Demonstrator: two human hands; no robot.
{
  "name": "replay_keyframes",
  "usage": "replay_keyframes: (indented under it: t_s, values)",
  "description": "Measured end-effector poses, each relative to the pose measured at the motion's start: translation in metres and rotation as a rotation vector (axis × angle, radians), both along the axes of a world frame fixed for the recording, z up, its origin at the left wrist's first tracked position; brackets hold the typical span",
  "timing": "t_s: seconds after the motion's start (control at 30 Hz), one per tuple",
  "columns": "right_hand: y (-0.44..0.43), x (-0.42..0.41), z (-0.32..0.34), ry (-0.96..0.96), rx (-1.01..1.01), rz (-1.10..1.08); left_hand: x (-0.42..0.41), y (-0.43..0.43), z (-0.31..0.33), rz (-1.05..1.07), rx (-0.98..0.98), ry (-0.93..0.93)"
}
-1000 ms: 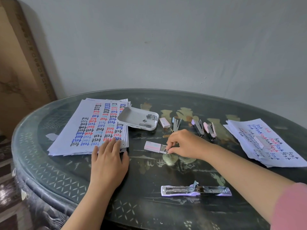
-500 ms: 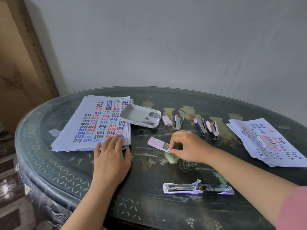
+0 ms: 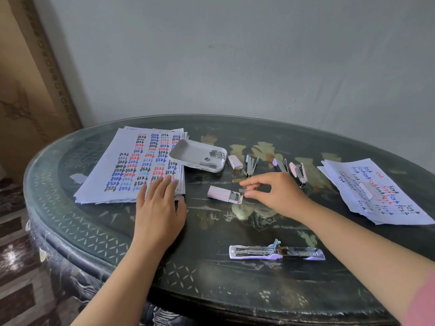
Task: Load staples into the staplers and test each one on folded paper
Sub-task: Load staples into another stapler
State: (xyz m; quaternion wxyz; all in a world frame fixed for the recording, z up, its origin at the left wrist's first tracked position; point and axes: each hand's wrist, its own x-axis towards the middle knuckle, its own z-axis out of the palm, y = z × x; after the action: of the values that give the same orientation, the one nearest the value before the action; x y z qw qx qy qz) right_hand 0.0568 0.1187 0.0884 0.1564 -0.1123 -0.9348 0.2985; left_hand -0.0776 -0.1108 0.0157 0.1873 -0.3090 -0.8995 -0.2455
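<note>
A lilac stapler (image 3: 276, 252) lies flipped open near the table's front edge. A pink staple box (image 3: 223, 194) sits mid-table with its drawer slid out, staples showing. My right hand (image 3: 275, 194) hovers just right of the drawer, thumb and fingertips pinched on a small strip of staples (image 3: 242, 190). My left hand (image 3: 160, 208) rests flat, fingers apart, on the near corner of the left paper stack (image 3: 134, 165). Three small staplers, blue (image 3: 250, 165), lilac (image 3: 281, 164) and pink (image 3: 299, 173), lie behind my right hand.
A white tray (image 3: 188, 152) with loose staple strips sits on the left stack's far corner. A second pink staple box (image 3: 235, 161) lies beside it. Another paper stack (image 3: 376, 191) with a folded strip lies at the right. The wall stands close behind the round dark table (image 3: 211, 274).
My right hand has lifted slightly from the box drawer, drawing a staple strip out with it. My left hand has stayed on the paper stack.
</note>
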Motion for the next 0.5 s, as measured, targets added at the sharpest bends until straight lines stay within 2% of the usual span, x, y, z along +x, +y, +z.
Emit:
replay_keyframes:
  t_s: [0.07,0.17,0.27,0.37,0.5]
  values:
    - [-0.014,0.021,0.01,-0.003,-0.033,0.002,0.008,-0.002,0.006,-0.124,0.062,0.052]
    - [-0.038,0.058,0.012,-0.065,-0.102,0.02,0.037,-0.003,0.019,-0.35,0.154,-0.104]
    - [-0.052,0.083,-0.001,-0.119,-0.093,-0.011,0.073,0.003,0.016,-0.507,0.1,-0.198]
    - [-0.055,0.092,-0.016,-0.154,0.011,-0.036,0.089,0.007,0.004,-0.537,0.055,-0.267]
    - [-0.055,0.091,-0.025,-0.151,0.078,-0.028,0.091,0.009,-0.003,-0.511,0.119,-0.286]
